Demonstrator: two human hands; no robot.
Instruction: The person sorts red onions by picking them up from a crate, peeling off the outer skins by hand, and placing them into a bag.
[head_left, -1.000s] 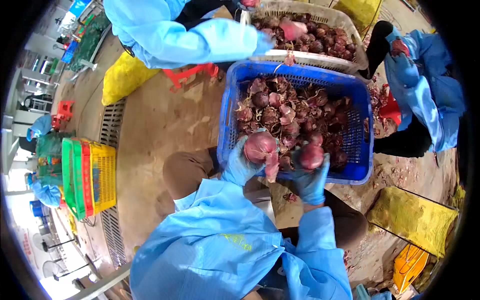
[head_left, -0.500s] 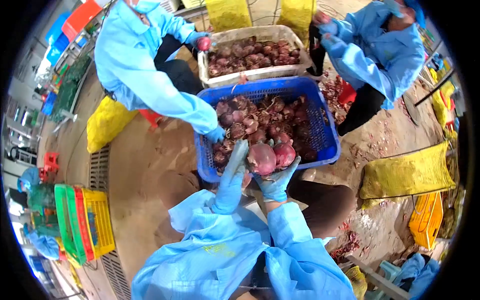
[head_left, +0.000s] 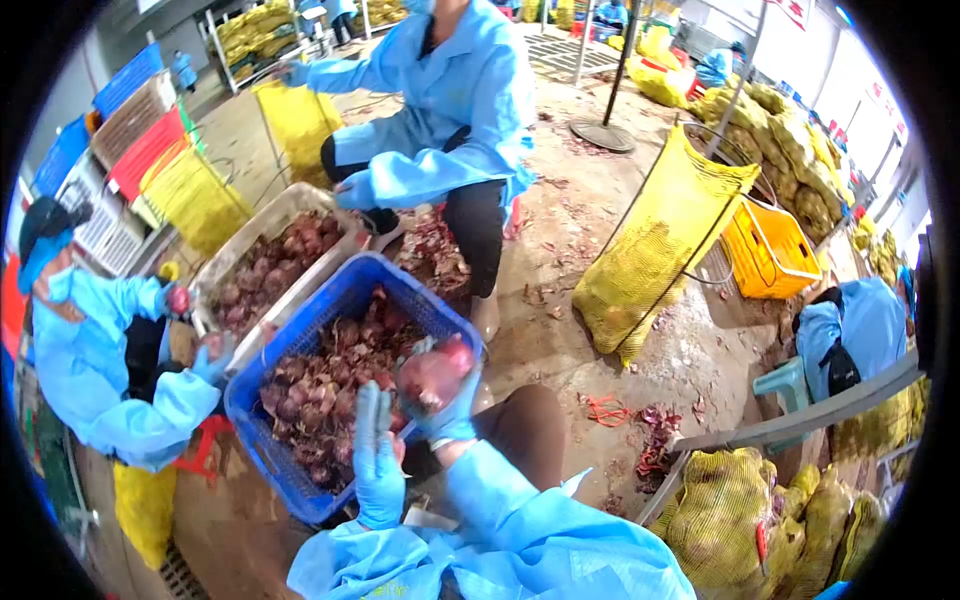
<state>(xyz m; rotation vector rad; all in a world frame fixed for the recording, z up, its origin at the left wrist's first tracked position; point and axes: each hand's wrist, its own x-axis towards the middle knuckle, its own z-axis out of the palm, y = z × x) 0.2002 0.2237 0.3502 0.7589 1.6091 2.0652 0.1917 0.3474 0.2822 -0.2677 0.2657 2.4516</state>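
Observation:
In a blue glove, my right hand [head_left: 452, 405] is wrapped round two red onions [head_left: 430, 380], held over the near right rim of a blue basket [head_left: 262, 445]. Loose red onions [head_left: 320, 400] with dry skins and roots fill much of that basket. My left hand [head_left: 380, 470], also gloved, is just left of the held onions, its fingers stretched upward. Part of a small reddish piece shows between it and my right hand; whether the left hand touches it is unclear.
Beyond the blue basket sits a white basket [head_left: 215, 270] of onions. One person [head_left: 105, 360] holds onions at the left; another person [head_left: 440, 110] sits ahead. A yellow mesh bag [head_left: 660, 250] stands right of centre, near an orange crate [head_left: 765, 250]. A metal rail [head_left: 800, 410] crosses the lower right.
The view has swung to the right. Both onions are now in my right hand, where earlier each hand held one. My left hand has opened and moved away from them.

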